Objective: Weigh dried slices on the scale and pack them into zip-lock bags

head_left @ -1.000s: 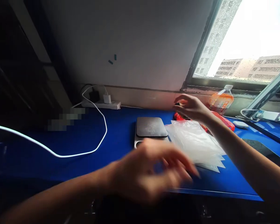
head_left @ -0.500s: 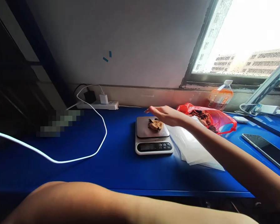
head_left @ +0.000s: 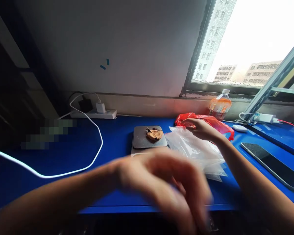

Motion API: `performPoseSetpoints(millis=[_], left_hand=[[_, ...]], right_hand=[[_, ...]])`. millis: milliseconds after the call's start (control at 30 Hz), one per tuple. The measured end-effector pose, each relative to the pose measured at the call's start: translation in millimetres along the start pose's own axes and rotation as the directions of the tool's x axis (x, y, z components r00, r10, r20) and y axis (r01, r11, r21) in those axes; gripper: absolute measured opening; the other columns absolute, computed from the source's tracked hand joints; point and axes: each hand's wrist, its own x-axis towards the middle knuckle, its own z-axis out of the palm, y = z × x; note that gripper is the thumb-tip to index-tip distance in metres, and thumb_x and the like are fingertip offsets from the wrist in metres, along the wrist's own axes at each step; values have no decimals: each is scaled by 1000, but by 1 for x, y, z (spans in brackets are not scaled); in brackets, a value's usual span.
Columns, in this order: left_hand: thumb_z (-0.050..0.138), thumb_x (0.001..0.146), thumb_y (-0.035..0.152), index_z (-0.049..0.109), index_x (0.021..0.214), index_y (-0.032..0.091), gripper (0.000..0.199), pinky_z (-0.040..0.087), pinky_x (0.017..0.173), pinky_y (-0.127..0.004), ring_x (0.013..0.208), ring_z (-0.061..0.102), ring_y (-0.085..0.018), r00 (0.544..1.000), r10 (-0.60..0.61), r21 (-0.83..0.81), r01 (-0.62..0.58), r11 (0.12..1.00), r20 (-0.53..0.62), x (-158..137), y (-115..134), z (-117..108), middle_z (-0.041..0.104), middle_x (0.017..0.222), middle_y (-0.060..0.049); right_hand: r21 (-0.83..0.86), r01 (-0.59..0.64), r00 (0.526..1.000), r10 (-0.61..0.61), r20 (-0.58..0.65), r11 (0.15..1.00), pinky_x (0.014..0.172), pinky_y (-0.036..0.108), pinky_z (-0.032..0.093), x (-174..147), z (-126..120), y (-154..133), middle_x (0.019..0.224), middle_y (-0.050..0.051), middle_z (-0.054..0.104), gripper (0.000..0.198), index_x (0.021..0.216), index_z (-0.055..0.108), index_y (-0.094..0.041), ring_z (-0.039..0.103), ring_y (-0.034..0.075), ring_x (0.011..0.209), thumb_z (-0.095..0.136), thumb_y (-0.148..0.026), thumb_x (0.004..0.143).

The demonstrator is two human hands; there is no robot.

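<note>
On the steel plate of a kitchen scale [head_left: 140, 141] lies a dried, tan-brown piece [head_left: 154, 134] with dark curled edges; I cannot make out its exact kind. My left hand [head_left: 164, 182] is smeared by motion in front of the scale, fingers bent downward, and covers the scale's display and buttons. Nothing can be made out in it. My right hand [head_left: 201, 128] is at the near side of a red plastic bag [head_left: 186, 116], fingers extended over its edge, with no object visible in them. Below that hand lie several clear plastic bags [head_left: 186, 143], overlapping beside the scale.
Behind the red bag stands a bottle of orange drink [head_left: 220, 106]. A phone [head_left: 271, 166] and a white case [head_left: 239, 128] lie at the right. At the left, a white cable [head_left: 98, 156] loops across the blue table [head_left: 117, 140] from a power strip [head_left: 107, 114].
My right hand has moved from above the scale rightward to the red bag. My left hand has come into view in front of the scale. The view has shifted slightly right.
</note>
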Motion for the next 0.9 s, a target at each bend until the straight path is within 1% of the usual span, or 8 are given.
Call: performPoseSetpoints(millis=[100, 200, 233, 333, 500, 667, 767, 900], left_hand=[[49, 82, 48, 63, 77, 24, 28, 53, 67, -37, 69, 65, -21, 904, -60, -57, 40, 998, -423, -5, -44, -49, 68, 73, -5], [57, 80, 37, 62, 81, 19, 19, 51, 74, -33, 76, 64, -19, 563, -155, 41, 319, 947, -812, -25, -101, -72, 67, 80, -5], [56, 80, 37, 63, 82, 18, 20, 50, 70, -31, 73, 64, -19, 537, -211, 41, 419, 907, -817, -33, -117, -72, 67, 76, -5], [54, 82, 41, 65, 84, 18, 25, 46, 60, -27, 63, 61, -17, 637, -278, 142, 526, 839, -719, -46, -140, -59, 65, 67, -2], [47, 87, 40, 68, 91, 18, 31, 39, 53, -25, 54, 52, -13, 843, -198, 359, 410, 839, -500, -39, -127, -36, 67, 69, -1], [47, 88, 38, 68, 96, 17, 31, 40, 54, -25, 57, 53, -13, 835, -143, 376, 384, 843, -532, -40, -120, -36, 67, 72, -2], [47, 88, 38, 68, 94, 17, 30, 39, 54, -25, 55, 52, -12, 824, -126, 379, 383, 843, -553, -43, -120, -39, 66, 70, -1], [46, 89, 37, 69, 93, 17, 30, 39, 56, -26, 62, 58, -14, 848, -132, 397, 370, 840, -513, -43, -121, -38, 70, 77, -3]], right_hand=[[-71, 78, 996, -75, 46, 994, 93, 35, 51, 2, 6, 3, 115, 8, 70, 36, 111, 69, -19, 66, 23, 104, 51, -8, 82], [-135, 151, 987, -142, 72, 979, 94, 36, 50, 5, 13, 1, 114, 8, 71, 37, 110, 70, -20, 66, 23, 103, 52, -7, 81], [-153, 161, 986, -151, 73, 975, 93, 36, 50, 6, 15, 1, 114, 9, 71, 36, 110, 70, -19, 66, 24, 103, 53, -8, 81], [-225, 130, 991, -124, 40, 966, 90, 38, 51, 5, 19, 2, 110, 10, 71, 32, 110, 70, -18, 67, 25, 100, 54, -14, 82], [-265, 30, 998, -43, -42, 964, 83, 38, 52, 2, 22, -2, 108, 11, 71, 29, 109, 70, -18, 67, 25, 89, 57, -20, 83], [-177, 30, 983, -61, -172, 984, 81, 34, 49, 1, 5, 4, 101, 9, 71, 22, 97, 70, -20, 65, 22, 88, 51, -23, 87], [-168, -228, 945, 177, -275, 959, 77, 30, 47, -2, -11, 27, 99, 9, 70, 21, 91, 69, -20, 63, 20, 85, 49, -18, 85], [-172, -353, 932, 329, -154, 920, 60, 30, 41, -12, -16, 57, 72, 8, 69, 9, 70, 66, -19, 59, 19, 63, 59, -16, 76]])
